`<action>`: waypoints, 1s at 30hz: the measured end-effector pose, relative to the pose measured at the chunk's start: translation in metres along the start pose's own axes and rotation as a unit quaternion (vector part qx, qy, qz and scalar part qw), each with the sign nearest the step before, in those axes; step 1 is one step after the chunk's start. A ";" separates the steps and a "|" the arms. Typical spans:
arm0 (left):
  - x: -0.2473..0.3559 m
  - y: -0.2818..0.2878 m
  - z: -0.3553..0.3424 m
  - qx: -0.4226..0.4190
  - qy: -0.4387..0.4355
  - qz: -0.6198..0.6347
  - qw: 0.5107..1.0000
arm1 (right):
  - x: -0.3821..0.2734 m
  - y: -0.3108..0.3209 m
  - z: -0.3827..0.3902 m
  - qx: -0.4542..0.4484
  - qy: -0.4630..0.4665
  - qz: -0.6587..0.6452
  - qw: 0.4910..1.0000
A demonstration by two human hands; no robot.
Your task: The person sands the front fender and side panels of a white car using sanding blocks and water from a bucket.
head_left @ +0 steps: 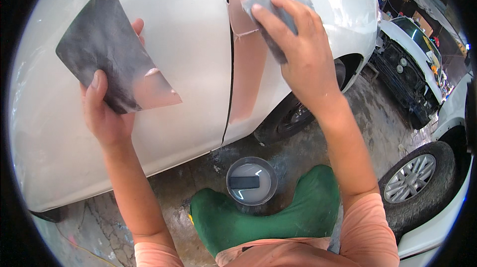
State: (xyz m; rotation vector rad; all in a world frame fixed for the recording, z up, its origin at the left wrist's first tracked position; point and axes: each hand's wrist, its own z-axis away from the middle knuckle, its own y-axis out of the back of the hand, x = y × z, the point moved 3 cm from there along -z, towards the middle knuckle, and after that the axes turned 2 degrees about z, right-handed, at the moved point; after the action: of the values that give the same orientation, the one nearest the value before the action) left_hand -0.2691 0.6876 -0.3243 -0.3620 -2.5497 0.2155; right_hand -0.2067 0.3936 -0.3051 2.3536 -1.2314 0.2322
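My left hand (107, 113) is raised at the left, holding a large dark grey sheet of sandpaper (99, 43) between the thumb on its face and the fingers behind. The sheet curves, and a wet, pinkish, glossy patch shows at its lower right corner. My right hand (310, 48) presses a smaller grey piece of sandpaper (276, 46) against the white car body (184, 58). Its fingers lie over the piece, and the thumb is hidden. Beneath and beside it runs a pinkish-brown strip (246, 73) of bare filler or primer, just right of the dark panel gap.
A round tub (272, 170) of cloudy water with a dark rectangular block (244, 182) stands on the wet concrete floor between my green-clad knees. The car's wheel (293, 118) is beyond it. Another white vehicle's wheel (410, 177) is at right; a car with an exposed front (405, 70) stands farther back.
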 end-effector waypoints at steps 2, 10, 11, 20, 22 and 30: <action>0.001 -0.001 0.000 0.007 0.001 0.001 1.000 | 0.006 -0.001 -0.021 0.038 0.032 0.021 0.999; 0.001 -0.001 0.002 0.041 0.015 0.020 0.999 | 0.005 0.015 -0.085 0.019 0.048 -0.027 0.998; 0.002 -0.001 0.002 0.036 0.017 0.006 0.999 | 0.005 0.017 -0.090 0.012 0.044 -0.028 0.999; 0.001 -0.002 0.003 0.049 0.020 -0.006 0.999 | 0.007 0.020 -0.107 -0.016 0.045 -0.019 0.999; 0.001 -0.001 0.004 0.050 0.020 -0.018 0.998 | 0.008 0.019 -0.109 -0.024 0.047 -0.019 0.998; -0.001 0.005 0.008 0.086 0.030 -0.028 0.995 | 0.010 0.012 -0.099 -0.027 0.061 0.009 0.998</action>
State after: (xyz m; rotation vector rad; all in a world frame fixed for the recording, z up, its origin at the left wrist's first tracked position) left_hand -0.2716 0.6915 -0.3326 -0.2271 -2.4568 0.3934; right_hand -0.2044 0.4275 -0.2112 2.2474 -1.1859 0.3385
